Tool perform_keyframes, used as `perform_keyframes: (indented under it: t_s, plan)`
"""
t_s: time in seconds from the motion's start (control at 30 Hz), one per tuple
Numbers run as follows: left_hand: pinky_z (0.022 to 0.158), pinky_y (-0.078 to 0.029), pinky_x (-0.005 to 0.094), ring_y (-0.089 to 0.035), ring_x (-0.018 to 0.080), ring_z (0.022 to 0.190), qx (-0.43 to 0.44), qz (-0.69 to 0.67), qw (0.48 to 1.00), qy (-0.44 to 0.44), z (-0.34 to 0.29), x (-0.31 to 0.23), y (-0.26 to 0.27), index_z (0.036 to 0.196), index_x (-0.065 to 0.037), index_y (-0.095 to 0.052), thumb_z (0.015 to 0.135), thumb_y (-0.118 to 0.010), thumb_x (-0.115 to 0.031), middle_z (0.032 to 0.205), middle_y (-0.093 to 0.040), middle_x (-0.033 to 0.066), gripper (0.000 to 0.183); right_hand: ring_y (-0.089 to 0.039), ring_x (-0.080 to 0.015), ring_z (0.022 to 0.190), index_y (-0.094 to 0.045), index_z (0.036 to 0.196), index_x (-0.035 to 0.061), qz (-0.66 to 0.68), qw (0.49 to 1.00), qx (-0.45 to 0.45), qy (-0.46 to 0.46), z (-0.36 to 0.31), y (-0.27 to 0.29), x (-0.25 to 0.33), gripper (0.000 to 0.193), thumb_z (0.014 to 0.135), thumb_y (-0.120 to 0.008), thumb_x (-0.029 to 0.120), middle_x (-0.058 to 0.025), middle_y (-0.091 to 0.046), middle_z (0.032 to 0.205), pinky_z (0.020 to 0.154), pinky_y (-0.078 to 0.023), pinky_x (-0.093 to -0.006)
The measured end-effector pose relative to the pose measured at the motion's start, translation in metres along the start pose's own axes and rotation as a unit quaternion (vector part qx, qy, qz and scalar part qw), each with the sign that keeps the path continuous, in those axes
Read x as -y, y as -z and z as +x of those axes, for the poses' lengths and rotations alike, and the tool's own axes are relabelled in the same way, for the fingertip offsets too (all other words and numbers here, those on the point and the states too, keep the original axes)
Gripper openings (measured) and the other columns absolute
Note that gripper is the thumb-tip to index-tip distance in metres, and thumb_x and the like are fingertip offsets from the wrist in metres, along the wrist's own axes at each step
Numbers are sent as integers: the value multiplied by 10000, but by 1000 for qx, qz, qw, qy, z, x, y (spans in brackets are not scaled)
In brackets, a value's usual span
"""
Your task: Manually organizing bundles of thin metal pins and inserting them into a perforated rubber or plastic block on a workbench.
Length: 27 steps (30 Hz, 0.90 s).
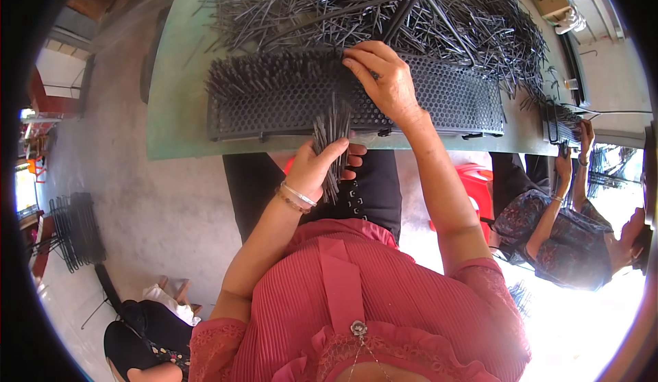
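A bundle of thin black sticks (332,128) is gripped in my left hand (317,165), just in front of the rack's near edge. The long black perforated rack (445,101) lies across the table before me. Many black sticks stand upright (264,74) in its holes, over the left part and mostly toward the far side. Above the rack's middle, beside the end of those filled rows, is my right hand (389,84). Its thumb and fingers are pinched together at the far rows; whatever is between the fingertips is too hidden to tell.
A large heap of loose black sticks (295,12) covers the far part of the pale green table (177,111). Longer black bars (404,15) lie across it. At right, a co-worker (562,231) handles a smaller rack (563,123). A red stool (473,190) stands nearby; another person (147,334) is lower left.
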<state>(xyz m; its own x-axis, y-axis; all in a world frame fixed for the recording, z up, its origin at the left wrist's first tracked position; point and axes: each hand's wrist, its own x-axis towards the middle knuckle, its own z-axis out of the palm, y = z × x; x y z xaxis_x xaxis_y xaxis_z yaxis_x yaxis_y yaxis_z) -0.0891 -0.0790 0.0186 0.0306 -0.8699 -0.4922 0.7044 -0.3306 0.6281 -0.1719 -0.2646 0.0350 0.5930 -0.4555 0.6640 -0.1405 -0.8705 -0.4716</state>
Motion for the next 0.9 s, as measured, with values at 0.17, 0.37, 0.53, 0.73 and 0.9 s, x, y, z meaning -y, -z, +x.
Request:
perform_keyframes:
  t_s: [0.17, 0.37, 0.53, 0.73, 0.9]
  plan:
    - [609, -508, 271, -620, 150, 769, 4, -1, 1000, -16, -2, 2, 5, 1165, -34, -531, 910, -566, -202, 963, -650, 117, 308, -604, -262, 666, -672, 855, -11, 27, 993, 17, -115, 3, 14, 27, 161, 792, -685, 137, -117, -619, 771, 629, -491, -327]
    - [590, -508, 271, -621, 154, 774, 28, 2, 998, -56, -4, -4, 0, 1161, -29, -532, 905, -572, -193, 975, -651, 114, 307, -518, -61, 632, -684, 872, -42, 194, 886, 223, -357, -9, 25, 41, 322, 874, -642, 277, -48, -649, 727, 553, -414, -230]
    - [557, -499, 261, -621, 145, 732, 11, 30, 998, -53, -2, 2, 2, 1129, -28, -549, 895, -592, -193, 939, -657, 105, 289, -551, -57, 698, -704, 859, -11, 304, 839, 177, -416, -10, 25, 34, 260, 897, -605, 226, -34, -673, 780, 628, -445, -222]
    - [532, -480, 255, -617, 140, 713, 1, -3, 999, -37, 3, 13, 15, 1070, -33, -572, 890, -600, -197, 924, -662, 113, 245, -560, -53, 664, -684, 910, -30, 250, 913, -7, -321, 10, 22, 35, 205, 882, -632, 166, -38, -678, 770, 603, -461, -204]
    - [582, -506, 266, -623, 148, 747, -14, -21, 999, -22, -1, 5, 3, 1091, -29, -567, 898, -586, -200, 954, -658, 119, 258, -603, -103, 684, -680, 940, 0, 152, 970, -72, -177, 14, 0, 13, 153, 849, -656, 121, -79, -678, 805, 637, -481, -232]
